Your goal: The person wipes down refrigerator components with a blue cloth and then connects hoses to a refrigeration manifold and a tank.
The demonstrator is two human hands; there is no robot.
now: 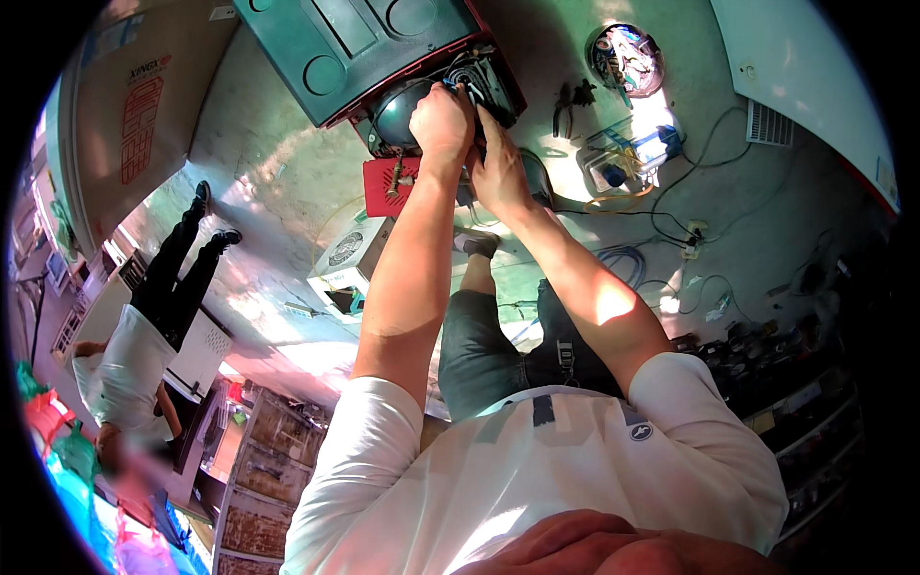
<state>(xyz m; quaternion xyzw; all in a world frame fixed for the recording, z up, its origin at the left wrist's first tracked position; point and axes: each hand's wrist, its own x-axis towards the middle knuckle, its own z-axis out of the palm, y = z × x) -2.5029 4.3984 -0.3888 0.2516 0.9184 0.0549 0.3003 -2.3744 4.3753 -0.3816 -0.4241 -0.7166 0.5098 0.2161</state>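
Observation:
An appliance with a dark green panel (359, 43) and a red frame lies ahead of me, its compartment open toward me. Inside are a black, rounded compressor (398, 117) and a bundle of thin tubes or wires (471, 75). My left hand (443, 123) is closed at the bundle, right of the compressor; what its fingers grip is hidden. Just beside it, my right hand (500, 171) reaches in with its index finger stretched up along the bundle. Its other fingers are partly hidden. Below the compartment is a red slotted part (385, 188) with a brass fitting (401, 180) next to it.
Pliers (562, 119), a round tub of tools (625, 61) and a clear basket (613, 165) are on the floor at right. Cables run to a socket block (694, 236). A boxy unit (351, 257) stands near my left forearm. Another person (144, 355) stands at left, below a large carton (144, 105).

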